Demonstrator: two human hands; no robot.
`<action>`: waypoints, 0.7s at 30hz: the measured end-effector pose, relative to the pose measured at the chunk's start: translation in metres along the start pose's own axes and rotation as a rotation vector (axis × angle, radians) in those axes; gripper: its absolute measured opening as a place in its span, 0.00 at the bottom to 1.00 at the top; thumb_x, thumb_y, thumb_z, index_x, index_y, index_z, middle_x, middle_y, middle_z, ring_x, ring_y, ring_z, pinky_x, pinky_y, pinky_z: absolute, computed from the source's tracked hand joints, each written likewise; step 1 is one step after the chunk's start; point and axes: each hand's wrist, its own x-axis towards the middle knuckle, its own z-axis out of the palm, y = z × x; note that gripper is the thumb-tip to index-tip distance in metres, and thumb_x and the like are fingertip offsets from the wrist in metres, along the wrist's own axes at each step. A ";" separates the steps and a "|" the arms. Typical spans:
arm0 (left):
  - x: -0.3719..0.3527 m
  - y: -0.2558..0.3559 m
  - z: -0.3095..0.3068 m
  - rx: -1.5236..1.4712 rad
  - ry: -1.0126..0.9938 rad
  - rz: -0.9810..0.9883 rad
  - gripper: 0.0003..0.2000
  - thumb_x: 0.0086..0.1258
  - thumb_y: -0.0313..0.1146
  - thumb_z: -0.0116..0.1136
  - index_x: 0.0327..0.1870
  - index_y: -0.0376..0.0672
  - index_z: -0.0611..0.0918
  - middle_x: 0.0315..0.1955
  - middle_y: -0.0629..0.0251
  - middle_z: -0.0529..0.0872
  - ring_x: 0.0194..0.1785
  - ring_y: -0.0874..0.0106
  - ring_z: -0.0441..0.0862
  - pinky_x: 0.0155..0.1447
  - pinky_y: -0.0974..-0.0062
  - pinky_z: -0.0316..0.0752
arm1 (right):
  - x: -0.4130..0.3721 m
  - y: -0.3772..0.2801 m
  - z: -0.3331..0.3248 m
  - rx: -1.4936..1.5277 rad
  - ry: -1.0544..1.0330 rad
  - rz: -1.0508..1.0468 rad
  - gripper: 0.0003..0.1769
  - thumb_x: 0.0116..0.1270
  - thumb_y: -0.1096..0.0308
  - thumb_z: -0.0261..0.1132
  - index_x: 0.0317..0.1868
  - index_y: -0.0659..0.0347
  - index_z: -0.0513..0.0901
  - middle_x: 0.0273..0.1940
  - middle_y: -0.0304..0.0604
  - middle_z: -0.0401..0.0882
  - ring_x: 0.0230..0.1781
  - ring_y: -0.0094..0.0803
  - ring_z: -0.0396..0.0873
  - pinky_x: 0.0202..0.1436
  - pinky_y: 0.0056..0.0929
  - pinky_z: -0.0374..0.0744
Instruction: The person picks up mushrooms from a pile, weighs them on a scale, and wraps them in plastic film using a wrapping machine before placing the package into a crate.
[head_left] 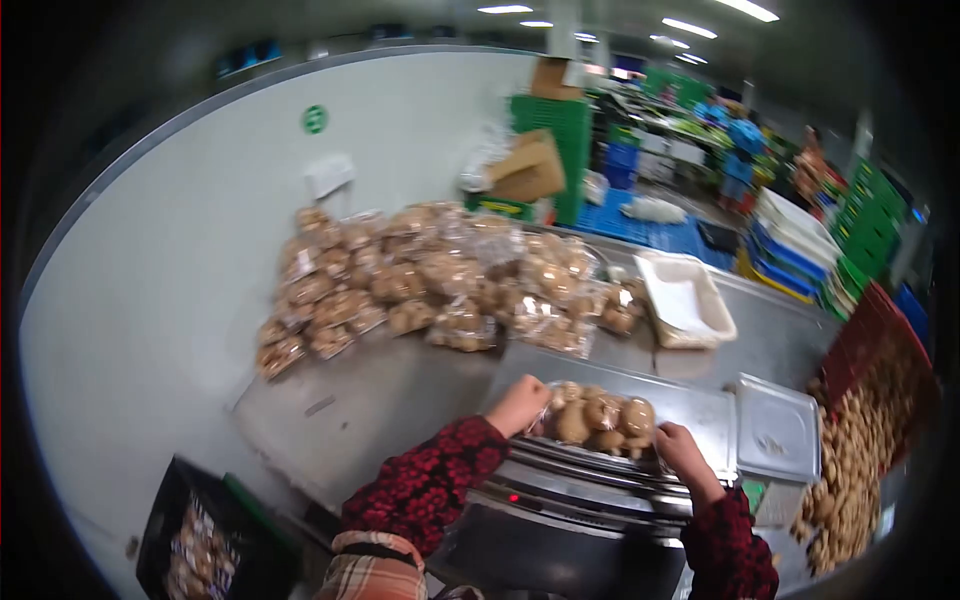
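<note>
A clear plastic bag of brown mushrooms (602, 418) lies across the front edge of a metal machine, above a dark slot with a small red light. My left hand (520, 405) is closed on the bag's left end. At the right end, my right hand (683, 450) has its fingers pinched on the bag's plastic. The bag is stretched between the two hands, with the mushrooms in the middle.
Many filled bags (430, 265) are piled at the back. Right of them sits a white basket (688, 300), then a metal tray (778, 428). Loose mushrooms (848, 480) spill from a red crate (880, 350). A black crate (205, 540) with bags stands lower left. People stand far off.
</note>
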 end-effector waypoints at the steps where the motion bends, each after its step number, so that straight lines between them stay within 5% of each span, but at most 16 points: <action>1: -0.008 -0.010 0.001 -0.094 -0.026 0.031 0.13 0.68 0.35 0.46 0.29 0.33 0.76 0.18 0.60 0.79 0.13 0.73 0.75 0.14 0.76 0.67 | -0.006 -0.007 -0.001 0.143 -0.011 0.096 0.18 0.65 0.61 0.56 0.32 0.71 0.80 0.21 0.47 0.77 0.21 0.31 0.76 0.26 0.32 0.74; 4: -0.064 0.004 0.000 -0.111 -0.027 0.000 0.15 0.71 0.36 0.42 0.28 0.35 0.77 0.17 0.61 0.80 0.14 0.77 0.72 0.17 0.79 0.65 | -0.046 -0.029 -0.010 0.186 -0.068 0.130 0.17 0.64 0.62 0.56 0.32 0.70 0.80 0.19 0.43 0.75 0.18 0.26 0.72 0.23 0.28 0.71; 5: -0.087 0.003 -0.002 -0.002 -0.027 0.085 0.15 0.71 0.36 0.42 0.29 0.36 0.77 0.17 0.63 0.80 0.15 0.78 0.73 0.18 0.80 0.65 | -0.074 -0.054 -0.020 0.145 -0.129 0.251 0.16 0.65 0.61 0.57 0.32 0.69 0.80 0.20 0.43 0.76 0.19 0.24 0.70 0.24 0.27 0.70; 6: -0.110 0.002 -0.004 0.108 -0.032 0.170 0.14 0.71 0.36 0.42 0.29 0.37 0.77 0.17 0.64 0.81 0.16 0.79 0.73 0.19 0.81 0.65 | -0.091 -0.040 -0.018 0.081 -0.131 0.157 0.16 0.64 0.61 0.58 0.32 0.68 0.80 0.19 0.40 0.75 0.19 0.23 0.70 0.24 0.26 0.70; 8: -0.158 -0.008 -0.002 -0.032 -0.097 0.025 0.14 0.72 0.38 0.44 0.31 0.39 0.77 0.18 0.66 0.81 0.16 0.80 0.74 0.20 0.82 0.67 | -0.135 -0.034 -0.015 0.116 -0.205 0.169 0.15 0.64 0.62 0.58 0.29 0.67 0.80 0.18 0.37 0.72 0.18 0.22 0.70 0.22 0.24 0.69; 9: -0.179 -0.015 0.000 -0.010 -0.109 -0.052 0.15 0.73 0.40 0.45 0.31 0.39 0.77 0.18 0.66 0.81 0.16 0.81 0.74 0.20 0.81 0.67 | -0.153 -0.042 -0.015 0.195 -0.338 0.362 0.16 0.65 0.61 0.57 0.28 0.66 0.81 0.18 0.36 0.74 0.18 0.22 0.70 0.22 0.24 0.70; 10: -0.199 -0.017 0.004 0.048 -0.065 -0.162 0.14 0.73 0.40 0.46 0.32 0.39 0.77 0.17 0.68 0.80 0.16 0.81 0.73 0.19 0.81 0.67 | -0.164 -0.032 -0.009 0.140 -0.420 0.383 0.14 0.67 0.63 0.57 0.33 0.66 0.81 0.23 0.37 0.77 0.21 0.23 0.73 0.26 0.22 0.73; 11: -0.208 -0.052 0.009 0.031 0.000 -0.109 0.14 0.72 0.41 0.50 0.32 0.38 0.77 0.15 0.70 0.77 0.16 0.81 0.73 0.20 0.80 0.68 | -0.178 -0.035 0.005 0.088 -0.363 0.370 0.16 0.66 0.60 0.58 0.27 0.62 0.81 0.18 0.35 0.74 0.14 0.19 0.65 0.17 0.21 0.63; 12: -0.222 -0.079 0.017 -0.102 0.110 -0.130 0.15 0.70 0.41 0.53 0.31 0.37 0.77 0.13 0.71 0.74 0.15 0.80 0.72 0.20 0.79 0.67 | -0.188 -0.055 -0.001 0.097 -0.447 0.438 0.13 0.65 0.62 0.61 0.45 0.61 0.79 0.41 0.48 0.80 0.39 0.39 0.78 0.41 0.32 0.75; 14: -0.253 -0.099 0.042 -0.369 0.358 -0.134 0.17 0.69 0.44 0.55 0.31 0.36 0.77 0.14 0.71 0.73 0.16 0.80 0.70 0.22 0.80 0.66 | -0.193 0.007 0.029 -0.037 -0.258 -0.044 0.18 0.70 0.57 0.56 0.51 0.62 0.78 0.43 0.50 0.81 0.38 0.37 0.78 0.41 0.31 0.75; 17: -0.308 -0.111 0.059 -0.653 0.059 -0.525 0.17 0.67 0.47 0.58 0.36 0.39 0.79 0.23 0.78 0.76 0.26 0.85 0.71 0.29 0.83 0.66 | -0.203 0.051 0.055 0.226 -0.260 0.221 0.21 0.70 0.56 0.54 0.54 0.62 0.76 0.43 0.52 0.81 0.41 0.41 0.78 0.44 0.33 0.76; 20: -0.331 -0.112 0.054 -0.739 -0.293 -0.595 0.16 0.66 0.46 0.59 0.39 0.40 0.80 0.28 0.79 0.77 0.30 0.86 0.71 0.33 0.84 0.66 | -0.183 0.038 0.042 0.432 -0.129 0.102 0.13 0.68 0.58 0.56 0.42 0.61 0.73 0.32 0.44 0.70 0.31 0.35 0.71 0.34 0.32 0.70; 21: -0.335 -0.089 0.035 -0.607 -0.325 -0.461 0.16 0.65 0.44 0.61 0.43 0.41 0.80 0.33 0.78 0.79 0.34 0.87 0.72 0.37 0.85 0.67 | -0.166 0.028 0.038 0.511 -0.081 0.050 0.12 0.67 0.59 0.57 0.38 0.60 0.72 0.28 0.41 0.67 0.28 0.33 0.69 0.31 0.32 0.68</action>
